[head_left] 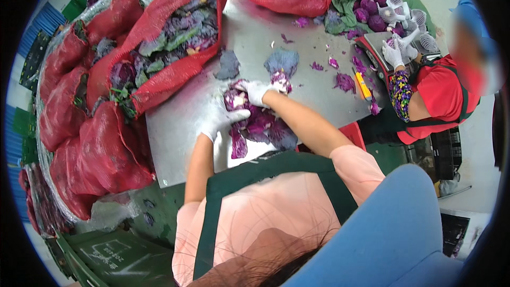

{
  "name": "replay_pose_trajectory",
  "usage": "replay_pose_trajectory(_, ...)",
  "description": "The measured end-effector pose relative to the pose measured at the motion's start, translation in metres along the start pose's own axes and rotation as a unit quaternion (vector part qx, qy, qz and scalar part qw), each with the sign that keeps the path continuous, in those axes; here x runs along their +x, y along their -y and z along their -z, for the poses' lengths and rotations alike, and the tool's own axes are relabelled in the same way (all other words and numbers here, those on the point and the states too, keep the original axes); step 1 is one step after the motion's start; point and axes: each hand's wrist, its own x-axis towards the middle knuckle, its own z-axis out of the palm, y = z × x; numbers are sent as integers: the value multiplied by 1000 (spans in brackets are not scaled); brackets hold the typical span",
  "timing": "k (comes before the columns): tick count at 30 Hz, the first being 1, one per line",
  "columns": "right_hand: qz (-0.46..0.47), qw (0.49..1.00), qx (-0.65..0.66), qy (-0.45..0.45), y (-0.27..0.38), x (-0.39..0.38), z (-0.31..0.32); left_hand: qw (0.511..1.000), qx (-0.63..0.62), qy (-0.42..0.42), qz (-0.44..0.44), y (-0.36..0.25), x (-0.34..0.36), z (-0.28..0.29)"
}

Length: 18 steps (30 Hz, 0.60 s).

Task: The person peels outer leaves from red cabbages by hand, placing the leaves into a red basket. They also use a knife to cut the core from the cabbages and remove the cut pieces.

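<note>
Mesh sacks [114, 143]: red, bulging, heaped.
Left hand [219, 120]: white-gloved, fingers grasping the purple cabbage [234, 100] at its near side.
Purple cabbage: on the tabletop [180, 149], between both hands.
Right hand [257, 92]: gloved, fingers over the cabbage's far side; whether they grip is unclear.
Loose leaves [259, 126]: purple, just beside the cabbage.
Yellow cutter [363, 87]: lying near the tabletop's right edge.

Around the worktable [170, 138]

Filled sacks [114, 146] heap to its left; an opened sack [172, 82] lies along its left edge. Cabbage leaves [260, 121] lie on its near middle, a knife [363, 85] by its right edge. Cabbage heads [370, 6] pile at its far right corner.
</note>
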Motion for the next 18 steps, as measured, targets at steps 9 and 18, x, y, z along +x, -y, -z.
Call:
replay_pose_trajectory(9,41,999,-17,-2,-1,15,-3,961,210,-178,-3,14,5,-31)
replay_pose_trajectory(18,-30,991,84,-97,-38,16,-19,965,127,-229,-9,49,-88,-46)
